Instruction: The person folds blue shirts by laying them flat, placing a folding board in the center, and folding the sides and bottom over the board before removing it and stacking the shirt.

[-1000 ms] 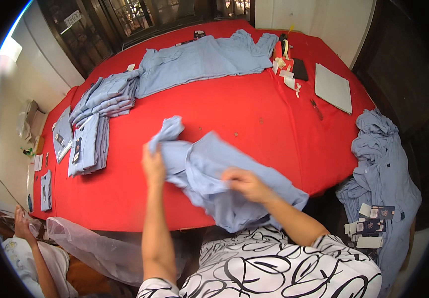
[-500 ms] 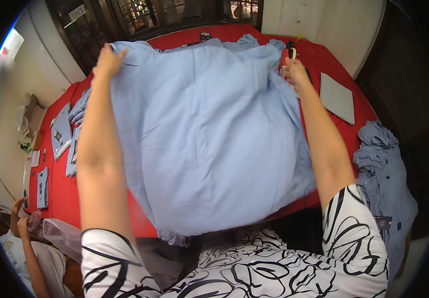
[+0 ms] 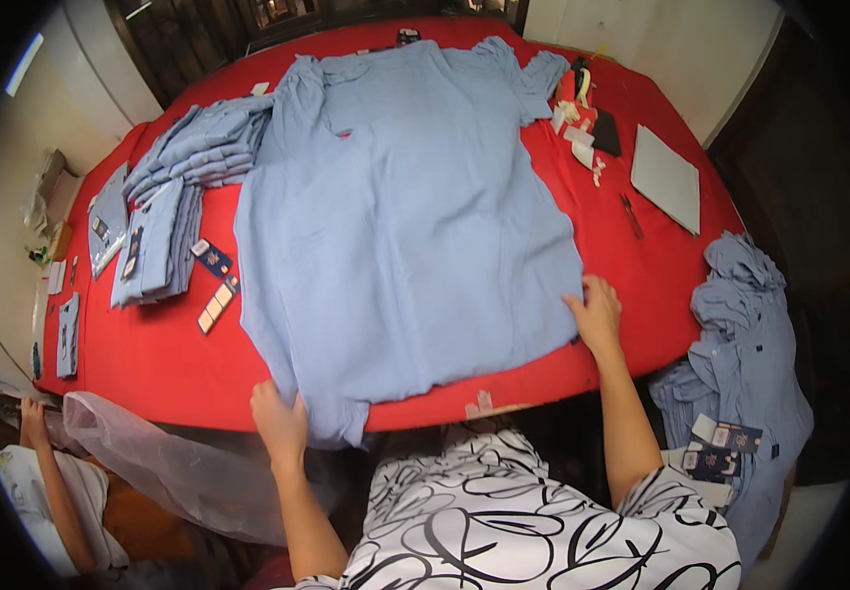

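Observation:
A light blue shirt lies spread over the red-covered table, its sleeves toward the far side and its hem toward me. My right hand is closed on the shirt's right edge near the hem, thumb and fingers pinching the cloth. At the lower left corner my left hand, a little blurred, grips the other edge. Between that hand and the table's front edge, a corner of the hem droops over the side.
Folded blue shirts are stacked at left, with tags beside them. Scissors, a grey board and a black-and-red item lie right. More shirts hang at far right. Another person's arm shows lower left beside clear plastic.
The shirt, held up and spread before, now lies on the table. Both my hands have come from its far end down to the near hem. The stacks at left are uncovered.

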Tool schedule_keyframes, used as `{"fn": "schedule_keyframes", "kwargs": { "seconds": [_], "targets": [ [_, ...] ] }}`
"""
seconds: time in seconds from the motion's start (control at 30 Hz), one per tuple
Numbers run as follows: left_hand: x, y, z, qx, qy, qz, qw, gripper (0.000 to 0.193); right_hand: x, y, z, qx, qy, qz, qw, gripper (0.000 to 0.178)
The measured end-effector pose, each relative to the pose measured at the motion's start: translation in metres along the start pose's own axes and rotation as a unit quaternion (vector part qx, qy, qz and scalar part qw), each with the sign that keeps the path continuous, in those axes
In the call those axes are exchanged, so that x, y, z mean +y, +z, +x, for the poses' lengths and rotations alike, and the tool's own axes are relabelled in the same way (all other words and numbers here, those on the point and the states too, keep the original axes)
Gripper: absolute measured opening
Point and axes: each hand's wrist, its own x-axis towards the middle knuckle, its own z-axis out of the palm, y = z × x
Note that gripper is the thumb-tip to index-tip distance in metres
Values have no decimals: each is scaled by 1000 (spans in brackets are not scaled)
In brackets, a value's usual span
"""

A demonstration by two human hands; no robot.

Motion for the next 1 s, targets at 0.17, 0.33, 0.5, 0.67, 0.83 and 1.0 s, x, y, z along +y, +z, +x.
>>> {"fn": "schedule_keyframes", "kwargs": {
  "seconds": [0.17, 0.33, 0.5, 0.67, 0.83, 1.0],
  "targets": [
    [-29, -8, 29, 62, -184, -432, 881, 30, 2, 2, 17, 29, 61, 588, 806, 29],
    [-57, -9, 31, -43, -149, -264, 952, 30, 33, 0, -19, 62, 87, 461, 881, 30],
    [-55, -17, 15, -53, -176, -338, 923, 44, 7, -31, -51, 6, 123, 142, 982, 35],
    [-63, -26, 3, -50, -88, -280, 955, 57, 46, -37, -72, 10, -16, 47, 999, 13],
    [-2, -57, 16, -85, -79, -60, 991, 49, 8, -55, -78, 19, -8, -62, 998, 29],
    [21, 12, 45, -25, 83, 11, 996, 59, -20, 1, -60, 73, -182, -77, 978, 52]
  ]
}}
